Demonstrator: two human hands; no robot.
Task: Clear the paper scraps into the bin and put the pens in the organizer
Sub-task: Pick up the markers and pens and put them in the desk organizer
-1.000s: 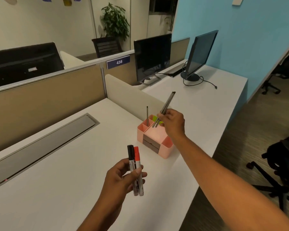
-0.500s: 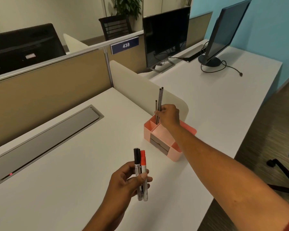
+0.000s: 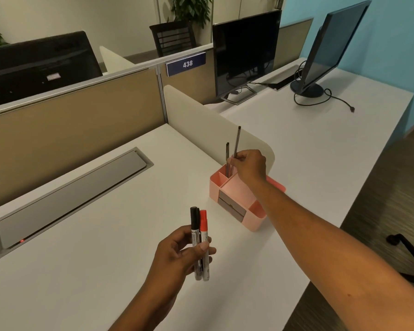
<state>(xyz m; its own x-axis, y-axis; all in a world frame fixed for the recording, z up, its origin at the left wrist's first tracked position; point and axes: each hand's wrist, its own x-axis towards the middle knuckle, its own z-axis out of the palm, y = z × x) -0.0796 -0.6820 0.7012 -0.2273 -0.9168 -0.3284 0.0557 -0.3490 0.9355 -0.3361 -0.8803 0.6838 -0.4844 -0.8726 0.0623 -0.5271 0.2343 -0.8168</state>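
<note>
A pink organizer (image 3: 234,187) with grey drawers sits on the white desk beside a low cream divider. My right hand (image 3: 249,166) reaches over its back compartment, fingers pinched on a thin dark pen (image 3: 237,144) that stands tilted with its tip down in the compartment. A second thin pen (image 3: 227,154) stands upright in the same slot, just left of it. My left hand (image 3: 184,252) is nearer me, holding a black marker (image 3: 194,225) and a red-capped marker (image 3: 203,225) upright side by side. No paper scraps or bin are in view.
A grey cable-tray lid (image 3: 67,199) is set into the desk at the left. Beige partitions run behind. Two monitors (image 3: 246,48) and a loose cable (image 3: 337,101) occupy the neighbouring desk. A chair base (image 3: 409,249) stands on the floor at the right.
My right hand brought the thin pens from a raised slant down into the organizer's back compartment. One pen now stands apart from my fingers. The left hand kept its markers.
</note>
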